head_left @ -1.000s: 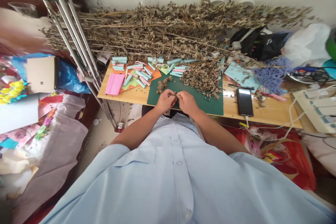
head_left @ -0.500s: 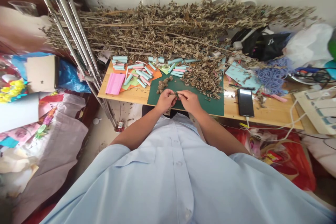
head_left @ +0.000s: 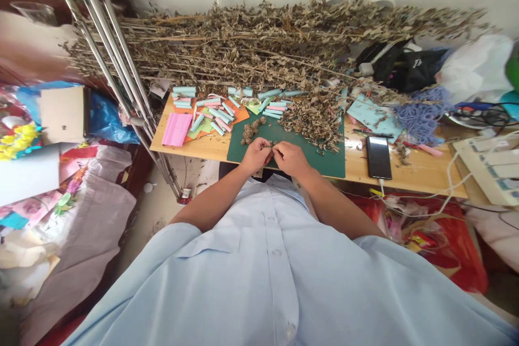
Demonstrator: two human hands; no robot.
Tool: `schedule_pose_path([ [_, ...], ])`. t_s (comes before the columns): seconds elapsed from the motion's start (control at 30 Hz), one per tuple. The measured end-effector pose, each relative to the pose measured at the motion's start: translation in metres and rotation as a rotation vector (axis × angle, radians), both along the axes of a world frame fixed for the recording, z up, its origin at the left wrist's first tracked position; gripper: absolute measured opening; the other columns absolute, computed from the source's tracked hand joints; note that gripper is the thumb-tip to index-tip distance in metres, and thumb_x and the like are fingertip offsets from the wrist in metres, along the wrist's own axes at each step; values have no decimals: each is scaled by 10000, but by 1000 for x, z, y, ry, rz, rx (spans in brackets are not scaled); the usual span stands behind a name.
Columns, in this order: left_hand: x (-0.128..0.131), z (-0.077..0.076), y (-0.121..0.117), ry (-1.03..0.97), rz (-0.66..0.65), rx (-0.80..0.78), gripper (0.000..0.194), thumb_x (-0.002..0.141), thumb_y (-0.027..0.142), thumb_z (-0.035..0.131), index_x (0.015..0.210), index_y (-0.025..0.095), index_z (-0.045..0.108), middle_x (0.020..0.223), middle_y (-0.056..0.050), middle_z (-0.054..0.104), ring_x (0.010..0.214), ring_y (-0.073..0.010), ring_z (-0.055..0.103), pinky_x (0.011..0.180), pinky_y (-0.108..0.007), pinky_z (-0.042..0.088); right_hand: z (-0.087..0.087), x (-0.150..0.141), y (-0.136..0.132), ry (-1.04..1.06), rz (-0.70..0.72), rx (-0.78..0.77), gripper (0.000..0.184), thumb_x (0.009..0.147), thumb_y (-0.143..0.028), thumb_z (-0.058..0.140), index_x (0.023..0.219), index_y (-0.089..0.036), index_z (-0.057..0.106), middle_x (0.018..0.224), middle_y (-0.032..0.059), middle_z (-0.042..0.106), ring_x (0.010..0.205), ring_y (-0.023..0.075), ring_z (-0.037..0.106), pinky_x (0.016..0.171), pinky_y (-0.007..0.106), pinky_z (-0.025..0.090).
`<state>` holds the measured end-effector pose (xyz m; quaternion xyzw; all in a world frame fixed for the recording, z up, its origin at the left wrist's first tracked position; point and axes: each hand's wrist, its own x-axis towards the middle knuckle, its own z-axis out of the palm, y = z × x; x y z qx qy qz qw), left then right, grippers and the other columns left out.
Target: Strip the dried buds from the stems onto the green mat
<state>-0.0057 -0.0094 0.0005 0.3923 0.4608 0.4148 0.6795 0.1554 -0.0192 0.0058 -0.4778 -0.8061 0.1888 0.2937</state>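
Observation:
My left hand (head_left: 258, 155) and my right hand (head_left: 290, 158) meet fingertip to fingertip over the front of a green cutting mat (head_left: 327, 164). Both are closed in a pinch, with a small bit of dried leaves (head_left: 273, 144) just showing between them; the fingers hide most of it. Beside my left hand, on the mat, sit several rolled balls of dried leaves (head_left: 252, 131). A loose heap of crumbled dried leaves (head_left: 314, 127) lies past my right hand, at the mat's right side.
Dried leafy stalks (head_left: 243, 38) stretch along the back of the table. Blue and pink paper rolls (head_left: 221, 113) and a pink sheet stack (head_left: 177, 130) lie to the left. On the right are a phone (head_left: 379, 158) with a cable and blue yarn (head_left: 424, 113). Metal crutches (head_left: 117, 59) lean at the left.
My right hand has shifted slightly left and its fingers have curled in closer against my left fingertips. Less of the dried leaves shows between them now.

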Motion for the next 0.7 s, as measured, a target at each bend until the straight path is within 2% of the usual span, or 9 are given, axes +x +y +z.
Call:
schedule_pose_path([
  [0.2, -1, 5, 1, -14, 17, -45, 211, 714, 176, 598, 873, 205, 462, 537, 66, 531, 389, -65, 442, 394, -157, 222, -11, -10, 0, 127, -175, -33, 138, 876, -188, 524, 816, -208, 646, 811, 51, 684, 759, 192, 607, 744, 310, 459],
  [0.3, -1, 7, 0, -20, -4, -43, 218, 702, 179, 601, 863, 206, 456, 558, 57, 551, 388, -63, 443, 390, -157, 214, -14, -10, 3, 227, -260, -141, 149, 882, -241, 528, 802, -206, 649, 737, 33, 674, 693, 187, 603, 705, 311, 461],
  [0.4, -1, 7, 0, -39, -2, -56, 231, 704, 198, 616, 863, 210, 449, 589, 48, 573, 397, -64, 454, 393, -157, 212, -13, -7, 6, 295, -281, -249, 171, 901, -287, 525, 845, -208, 665, 668, 9, 660, 643, 182, 605, 686, 308, 471],
  [0.57, -1, 7, 2, -73, 14, -115, 244, 714, 236, 632, 876, 212, 451, 624, 28, 600, 423, -72, 484, 408, -155, 220, -10, -1, 9, 216, -316, -139, 170, 896, -280, 544, 884, -210, 698, 805, 48, 715, 766, 206, 639, 784, 342, 504],
  [0.7, -2, 8, 2, -85, 23, -137, 256, 712, 239, 639, 883, 213, 449, 632, 20, 606, 428, -78, 492, 417, -156, 228, -15, 5, 13, 187, -243, -98, 215, 892, -211, 526, 966, -215, 728, 965, 75, 739, 904, 222, 666, 876, 376, 525],
])
